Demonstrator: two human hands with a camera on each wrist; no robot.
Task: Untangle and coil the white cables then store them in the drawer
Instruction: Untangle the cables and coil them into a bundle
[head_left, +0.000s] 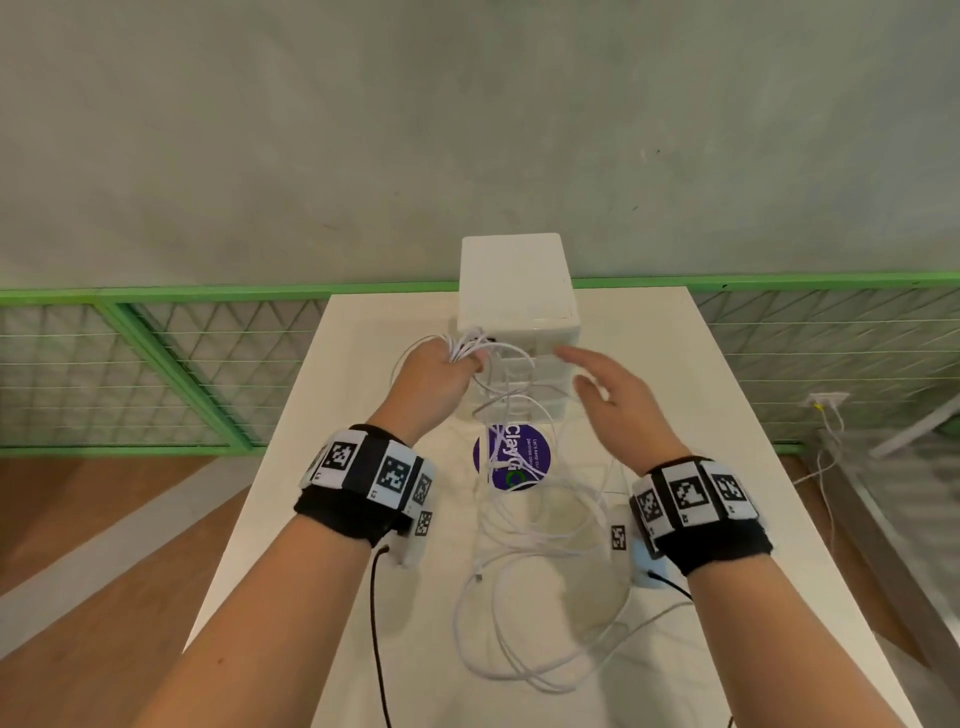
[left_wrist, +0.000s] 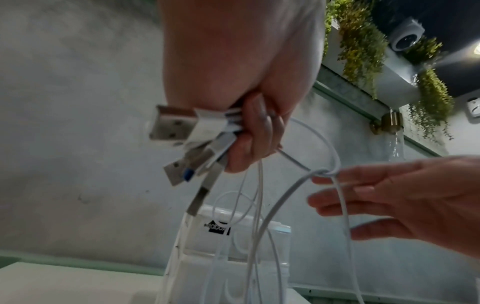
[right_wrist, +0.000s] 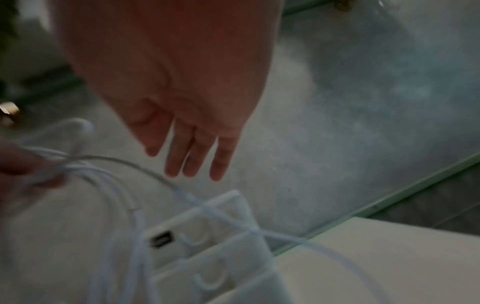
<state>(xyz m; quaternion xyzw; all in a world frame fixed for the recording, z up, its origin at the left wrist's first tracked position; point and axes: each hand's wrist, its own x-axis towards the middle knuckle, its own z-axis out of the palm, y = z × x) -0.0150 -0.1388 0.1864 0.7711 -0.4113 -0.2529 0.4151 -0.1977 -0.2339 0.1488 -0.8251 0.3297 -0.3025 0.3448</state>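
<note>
My left hand (head_left: 444, 364) is raised in front of the white drawer unit (head_left: 517, 291) and grips a bunch of white cables (left_wrist: 255, 205) just behind their USB plugs (left_wrist: 174, 125). The cables hang from my fist in loops and trail into a loose tangle (head_left: 540, 587) on the white table (head_left: 727, 519). My right hand (head_left: 608, 387) is held to the right of the hanging strands with straight, spread fingers (right_wrist: 193, 156); in the left wrist view its fingertips (left_wrist: 324, 181) lie against a crossing of two strands without closing on them. The drawers (right_wrist: 207, 257) look closed.
A round purple sticker (head_left: 514, 457) lies on the table under the cables. A green mesh railing (head_left: 156, 364) runs behind the table, a grey wall beyond it. A wall socket with a plugged-in cord (head_left: 826, 410) is low on the right.
</note>
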